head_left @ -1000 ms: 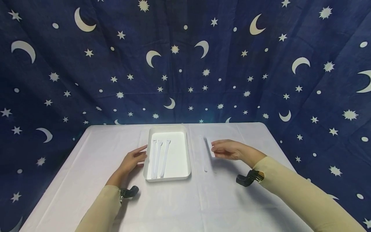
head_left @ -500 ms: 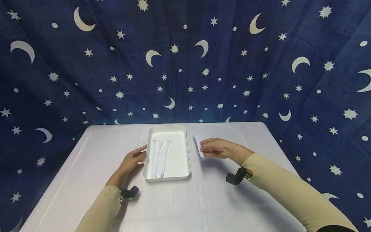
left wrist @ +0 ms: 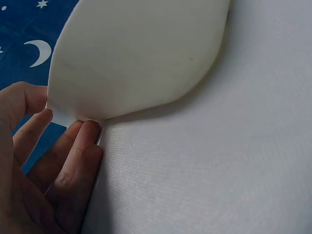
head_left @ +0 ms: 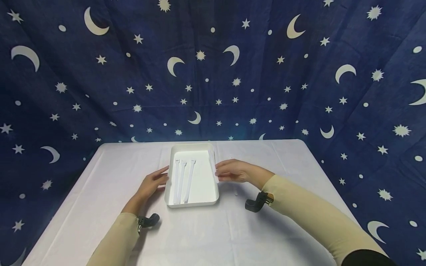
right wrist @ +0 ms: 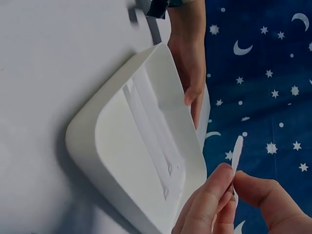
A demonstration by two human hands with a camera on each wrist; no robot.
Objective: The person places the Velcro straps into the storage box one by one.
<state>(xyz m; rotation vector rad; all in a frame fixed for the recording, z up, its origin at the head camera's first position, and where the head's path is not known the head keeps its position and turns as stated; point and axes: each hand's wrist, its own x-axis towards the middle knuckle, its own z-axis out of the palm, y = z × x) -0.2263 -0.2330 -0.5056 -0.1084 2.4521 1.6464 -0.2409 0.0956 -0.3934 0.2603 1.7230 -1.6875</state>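
The white rectangular tray (head_left: 206, 201) stands on the table. Three flat white straps (head_left: 189, 181) with small wider ends lie lengthwise in its left half. My left hand (head_left: 151, 184) touches the tray's left outer wall with its fingers extended; in the left wrist view the fingertips rest at the wall's edge. Over the tray's right rim, my right hand (head_left: 233, 170) pinches another white strap (right wrist: 237, 153) between thumb and fingers. That strap (head_left: 211, 162) slants above the inside of the right wall, and the fingers hide part of it.
A white cloth covers the table (head_left: 199, 236). Right of the tray, the faint end of a thin white strip (head_left: 236, 192) shows on the cloth. Behind the table hangs a dark blue curtain (head_left: 213, 118) with moons and stars. Dark camera mounts (head_left: 256, 204) sit on both wrists.
My right hand has moved left with the pinched strap, from the cloth beside the tray to over its right rim. The left hand and the tray have stayed in place.
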